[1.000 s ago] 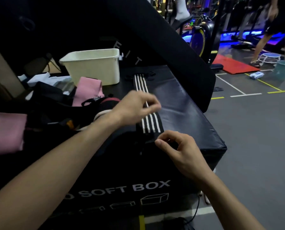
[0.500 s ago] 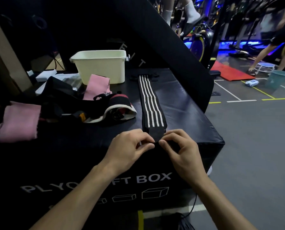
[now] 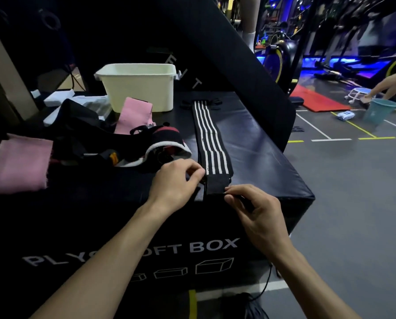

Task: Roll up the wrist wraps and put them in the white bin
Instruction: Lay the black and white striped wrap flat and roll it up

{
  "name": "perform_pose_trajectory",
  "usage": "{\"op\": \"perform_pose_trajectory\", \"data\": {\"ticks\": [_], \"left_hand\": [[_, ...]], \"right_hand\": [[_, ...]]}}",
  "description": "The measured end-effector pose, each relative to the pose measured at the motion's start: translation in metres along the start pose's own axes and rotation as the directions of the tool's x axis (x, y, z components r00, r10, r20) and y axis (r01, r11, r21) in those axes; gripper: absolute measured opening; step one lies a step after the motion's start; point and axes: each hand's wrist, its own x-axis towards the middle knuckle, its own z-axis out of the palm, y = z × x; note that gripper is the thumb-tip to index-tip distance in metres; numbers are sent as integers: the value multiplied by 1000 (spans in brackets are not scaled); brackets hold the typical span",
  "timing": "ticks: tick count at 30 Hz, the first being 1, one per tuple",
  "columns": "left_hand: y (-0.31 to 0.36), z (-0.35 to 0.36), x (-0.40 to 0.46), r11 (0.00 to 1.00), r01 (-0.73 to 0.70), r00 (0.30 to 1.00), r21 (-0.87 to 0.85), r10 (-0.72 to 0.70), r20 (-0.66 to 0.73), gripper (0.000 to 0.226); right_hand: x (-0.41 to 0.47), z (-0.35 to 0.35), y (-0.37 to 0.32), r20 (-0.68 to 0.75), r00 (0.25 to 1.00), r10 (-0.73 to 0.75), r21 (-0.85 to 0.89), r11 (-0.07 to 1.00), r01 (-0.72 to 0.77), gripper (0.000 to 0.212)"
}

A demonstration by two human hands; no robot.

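- One view only, the head camera, looking down over a black soft box (image 3: pixel 261 157) with both hands at its near edge.
- The striped wrist wrap (image 3: pixel 209 143) lies flat and straight on the box top, running from the near edge away toward the white bin (image 3: pixel 138 88), which stands at the far left of the box, well apart from the hands.
- The left hand (image 3: pixel 176 183) pinches the wrap's near left corner between thumb and curled fingers; the right hand (image 3: pixel 254 210) pinches the near right corner of the plain black end the same way. Both are clamped on the wrap, not loose.
- The wrap looks like soft, light elastic cloth: limp, not slippery, nothing to break. I judge it will sag and skew unless both edges are rolled evenly, so the near end, held at its two corners, is the sensible place to start the roll.
- A second wrap, black with red and white (image 3: pixel 167 146), lies in a heap just left of the striped one, among pink cloths (image 3: pixel 19 162); it is not yet rolled.
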Motion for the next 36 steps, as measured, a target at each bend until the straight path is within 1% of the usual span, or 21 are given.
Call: {"op": "perform_pose_trajectory", "data": {"ticks": [1,3,5,11,15,17,19,21,24,25,27,30,36], "left_hand": [[2,2,6,997,65,997,41,-66,39,20],[9,6,13,979,169,981,114,-178,76,31],[14,9,19,963,215,969,160,-231,85,39],[19,15,33,935,289,936,207,-321,143,54],[18,14,40,923,323,911,208,-362,195,57],[21,12,39,916,328,905,229,-375,202,68],[24,12,39,910,337,901,240,-386,199,73],[25,11,39,911,356,894,210,-397,209,69],[26,11,39,921,360,902,146,-384,200,34],[26,11,38,925,352,909,146,-374,183,29],[29,10,35,930,337,922,146,-358,148,27],[33,9,33,937,321,927,139,-341,154,28],[33,3,34,936,331,929,115,-345,132,27]], "right_hand": [[0,1,-1,5,1000,-13,-6,1000,14,8],[2,1,-2,19,999,-38,-22,999,39,8],[3,1,-1,28,998,-48,-38,998,49,7],[5,-1,0,37,997,-62,-72,995,64,6],[5,-2,0,36,995,-90,-101,991,93,4],[5,-3,-1,31,992,-119,-128,984,122,5],[5,-5,0,25,991,-133,-144,980,135,5],[6,-6,0,22,989,-147,-157,976,149,5],[6,-7,1,25,986,-166,-171,971,167,5],[6,-7,1,24,985,-169,-173,970,170,5],[5,-7,1,17,984,-176,-184,967,176,4],[5,-8,0,-7,982,-190,-207,961,185,4],[6,-5,1,-21,980,-200,-216,957,191,12]]}}
